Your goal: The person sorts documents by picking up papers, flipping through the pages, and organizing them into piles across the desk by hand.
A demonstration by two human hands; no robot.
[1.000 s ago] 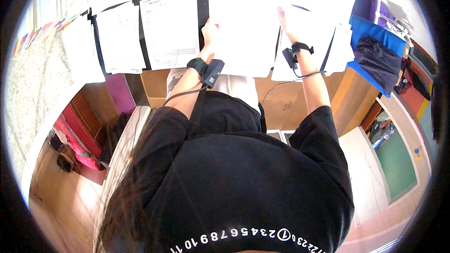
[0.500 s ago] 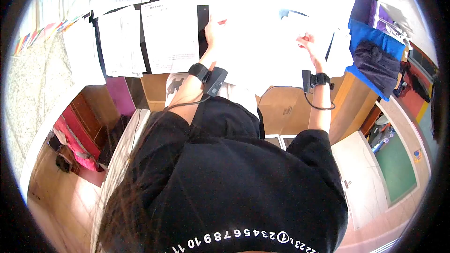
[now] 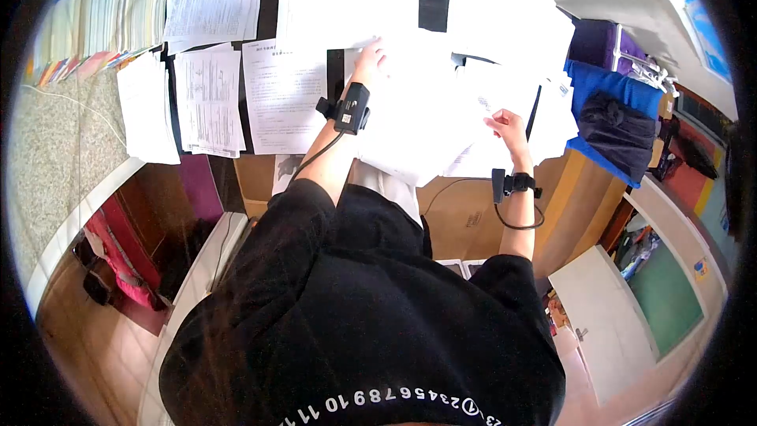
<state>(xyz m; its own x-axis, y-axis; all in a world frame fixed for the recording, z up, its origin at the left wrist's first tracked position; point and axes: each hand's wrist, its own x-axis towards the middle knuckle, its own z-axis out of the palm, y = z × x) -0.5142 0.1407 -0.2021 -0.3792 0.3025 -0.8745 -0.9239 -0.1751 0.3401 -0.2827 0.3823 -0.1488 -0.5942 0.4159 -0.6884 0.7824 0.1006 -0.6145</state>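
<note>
Resting your left hand [image 3: 371, 61] on the middle paper stack [image 3: 398, 122], fingers part-curled near its far end; can't tell whether it grips a sheet. That stack lies around mid-length of the tabletop [image 3: 434, 8], its near end running past the tabletop's near edge. Your right hand [image 3: 510, 132] is at the right-hand sheets [image 3: 505, 83], toward the tabletop's near right corner, thumb and index tips close together, other fingers curled; can't tell if paper is between them. Faint print shows beside those fingertips; much of the white is overexposed.

Left of your left hand, along the near edge: a printed page [image 3: 288, 102], then a printed stack [image 3: 209, 102], then a slanted stack [image 3: 148, 110] at the near left corner. Along the far edge: an upper left stack [image 3: 213, 4], a large white stack [image 3: 349, 1], an upper right stack [image 3: 509, 16]. Books [image 3: 106, 24] stand in a row past the far left corner. Off the right edge, a dark cloth [image 3: 619, 126] lies on blue fabric [image 3: 595, 83]. Both your wrists wear black strapped devices [image 3: 352, 108].
</note>
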